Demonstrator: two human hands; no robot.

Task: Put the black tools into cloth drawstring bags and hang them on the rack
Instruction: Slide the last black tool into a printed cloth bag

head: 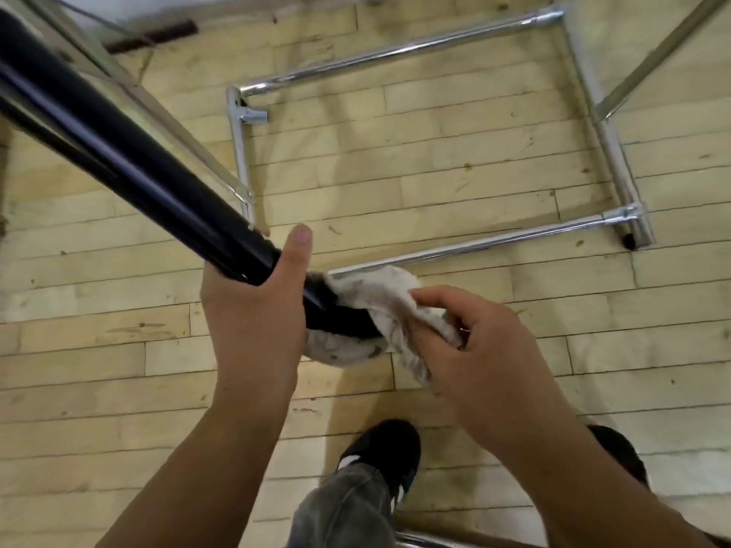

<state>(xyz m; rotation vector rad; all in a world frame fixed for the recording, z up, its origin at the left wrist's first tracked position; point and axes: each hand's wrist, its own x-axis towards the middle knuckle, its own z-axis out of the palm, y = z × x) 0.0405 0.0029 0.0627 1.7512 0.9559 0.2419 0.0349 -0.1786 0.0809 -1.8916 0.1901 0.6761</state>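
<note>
A long black tube-shaped tool (pixel 130 168) runs from the upper left down to the middle of the view. My left hand (pixel 253 310) is wrapped around it near its lower end. That lower end sits inside the mouth of a white, stained cloth bag (pixel 375 294). My right hand (pixel 474 350) pinches the bag's edge, holding it around the tool. The chrome rack (pixel 415 49) stands just beyond; I look down on its rectangular base on the floor.
Pale wooden plank floor (pixel 435 160) lies below. Slanted chrome uprights of the rack rise at upper left (pixel 158 112) and upper right (pixel 652 61). My black shoes (pixel 383 448) and grey trouser leg are at the bottom, close to the rack's near bar (pixel 474 247).
</note>
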